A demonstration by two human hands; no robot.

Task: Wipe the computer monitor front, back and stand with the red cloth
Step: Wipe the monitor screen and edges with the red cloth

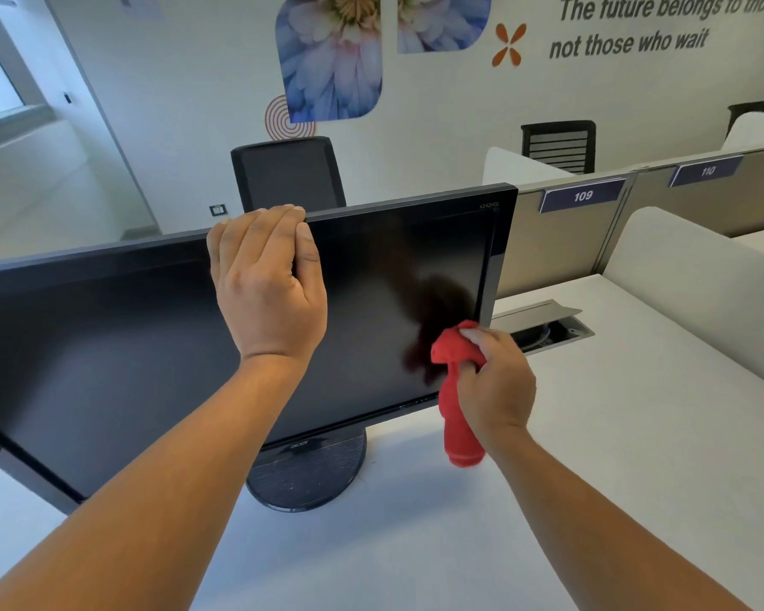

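A black computer monitor [129, 346] stands on a round black stand [309, 474] on the white desk, its dark screen facing me. My left hand [268, 284] grips the monitor's top edge near the middle, fingers curled over the back. My right hand [495, 381] holds a bunched red cloth [457, 390] against the lower right corner of the screen, and the cloth's tail hangs down over the bottom bezel. The monitor's back is hidden.
The white desk [614, 412] stretches to the right, with an open cable hatch [543, 328] just behind the monitor's right edge. Partitions labelled 109 [582, 196] and 110 stand behind. A black office chair [287, 174] sits beyond the monitor.
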